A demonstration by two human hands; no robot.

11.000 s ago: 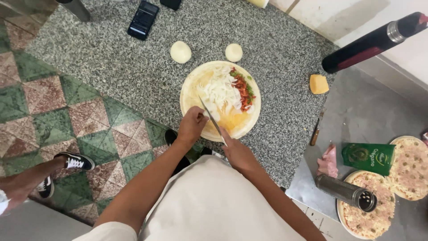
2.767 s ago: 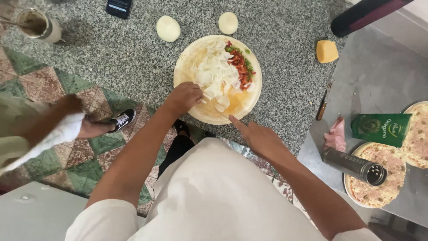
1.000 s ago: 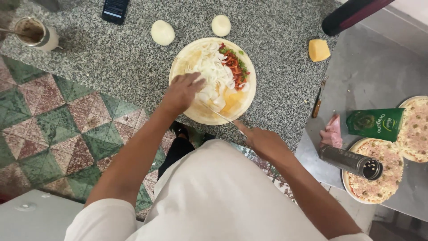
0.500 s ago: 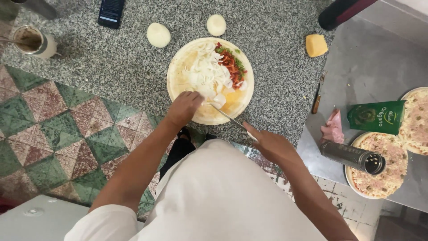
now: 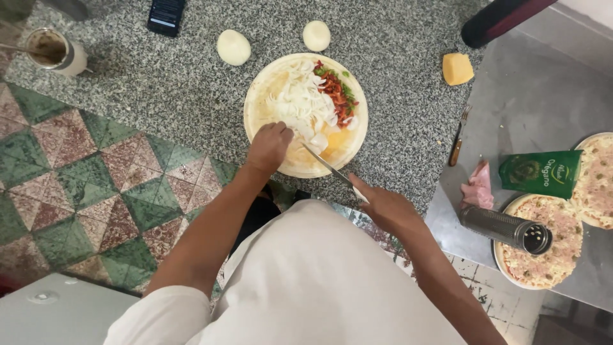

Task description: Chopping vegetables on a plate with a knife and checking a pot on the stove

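A round pale cutting board (image 5: pixel 262 102) lies on the grey speckled counter (image 5: pixel 159 83). It carries a heap of sliced white onion (image 5: pixel 297 105), chopped red and green peppers (image 5: pixel 335 92) and a yellowish piece. My left hand (image 5: pixel 268 147) rests curled on the board's near edge, fingers on the onion pieces. My right hand (image 5: pixel 383 206) grips a knife (image 5: pixel 325 166) whose blade points up and left onto the board, beside my left hand.
Two peeled onions (image 5: pixel 234 46) (image 5: pixel 316 35), a cheese block (image 5: pixel 458 68), a dark phone (image 5: pixel 166 14) and a mug (image 5: pixel 54 51) sit around the board. At right: a fork (image 5: pixel 458 137), ham (image 5: pixel 477 186), a green packet (image 5: pixel 539 174), a metal shaker (image 5: pixel 504 228), two topped pizzas (image 5: pixel 549 252).
My left hand has slid back from the onion heap to the board's near edge. The knife stays angled onto the board. The other person at left is gone from view.
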